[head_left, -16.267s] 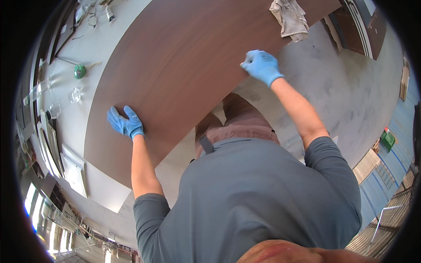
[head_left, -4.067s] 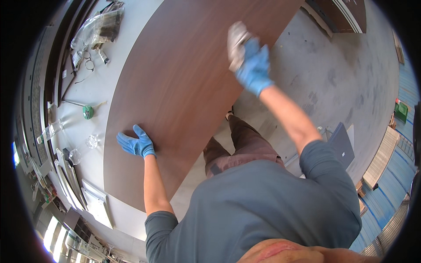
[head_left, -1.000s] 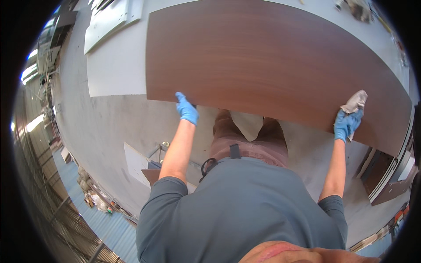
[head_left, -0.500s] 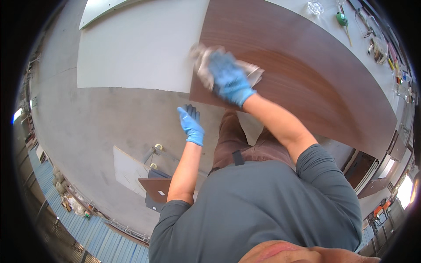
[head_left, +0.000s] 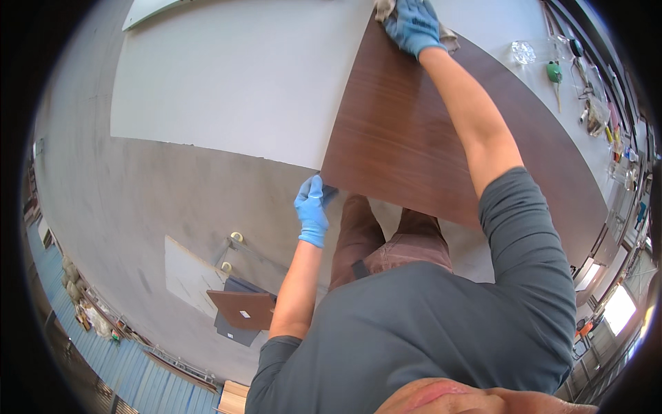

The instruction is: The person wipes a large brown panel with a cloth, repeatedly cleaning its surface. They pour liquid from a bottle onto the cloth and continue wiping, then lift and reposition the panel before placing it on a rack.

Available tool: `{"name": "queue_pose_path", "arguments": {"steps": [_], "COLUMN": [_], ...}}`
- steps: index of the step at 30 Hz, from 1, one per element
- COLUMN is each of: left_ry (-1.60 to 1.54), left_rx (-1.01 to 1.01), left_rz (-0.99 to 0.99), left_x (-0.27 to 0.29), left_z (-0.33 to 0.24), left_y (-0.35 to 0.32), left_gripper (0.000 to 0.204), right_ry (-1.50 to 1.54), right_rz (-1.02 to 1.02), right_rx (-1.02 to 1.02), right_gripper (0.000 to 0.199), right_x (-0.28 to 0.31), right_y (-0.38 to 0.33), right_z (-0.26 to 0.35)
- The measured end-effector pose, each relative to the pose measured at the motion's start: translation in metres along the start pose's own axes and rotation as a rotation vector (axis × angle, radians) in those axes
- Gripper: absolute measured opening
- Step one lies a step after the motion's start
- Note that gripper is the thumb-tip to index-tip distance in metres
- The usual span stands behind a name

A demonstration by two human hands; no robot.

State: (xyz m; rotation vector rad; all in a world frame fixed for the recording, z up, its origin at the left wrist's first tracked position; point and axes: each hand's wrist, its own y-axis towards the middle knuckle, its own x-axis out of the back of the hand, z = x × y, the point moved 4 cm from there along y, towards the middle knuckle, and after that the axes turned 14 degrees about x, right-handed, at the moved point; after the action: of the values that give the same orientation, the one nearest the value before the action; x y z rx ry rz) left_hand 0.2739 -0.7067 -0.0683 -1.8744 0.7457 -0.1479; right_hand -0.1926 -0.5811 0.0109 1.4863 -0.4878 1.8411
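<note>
A dark brown wood-grain board (head_left: pixel 393 131) lies on the pale work surface in front of me. My right hand (head_left: pixel 416 29), in a blue glove, is stretched out to the board's far left part and presses a crumpled greyish-beige cloth (head_left: pixel 449 40) onto it. Most of the cloth is hidden under the palm. At the board's near left corner is my left hand (head_left: pixel 312 212), also blue-gloved. Its thumb points up at the corner, and its bent fingers, partly hidden, close on the edge.
Left of the board lies a whitish panel (head_left: pixel 227 83). Along the right side sit a clear glass-like object (head_left: pixel 523 52), a green tape measure (head_left: pixel 554 72) and several small tools. Lower left, panels (head_left: pixel 241 309) lean by a wheeled frame (head_left: pixel 227 257) on the grey floor.
My right hand has slid the cloth away from me to the board's far side. My left hand, open and apart from the board before, has come up to its near left corner.
</note>
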Motion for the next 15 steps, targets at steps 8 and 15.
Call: {"name": "queue_pose_path", "arguments": {"steps": [8, 15], "left_ry": [-0.103, -0.059], "left_rx": [0.003, 0.036], "left_rz": [-0.015, -0.064], "left_x": [-0.007, -0.005], "left_z": [0.003, -0.002], "left_y": [-0.001, -0.007], "left_gripper": [0.031, 0.031], "right_ry": [0.134, 0.174], "right_rz": [-0.125, -0.221], "right_rx": [0.540, 0.569], "right_gripper": [0.050, 0.047], "right_x": [-0.016, -0.013], "right_y": [-0.165, -0.115], "right_z": [0.181, 0.133]}}
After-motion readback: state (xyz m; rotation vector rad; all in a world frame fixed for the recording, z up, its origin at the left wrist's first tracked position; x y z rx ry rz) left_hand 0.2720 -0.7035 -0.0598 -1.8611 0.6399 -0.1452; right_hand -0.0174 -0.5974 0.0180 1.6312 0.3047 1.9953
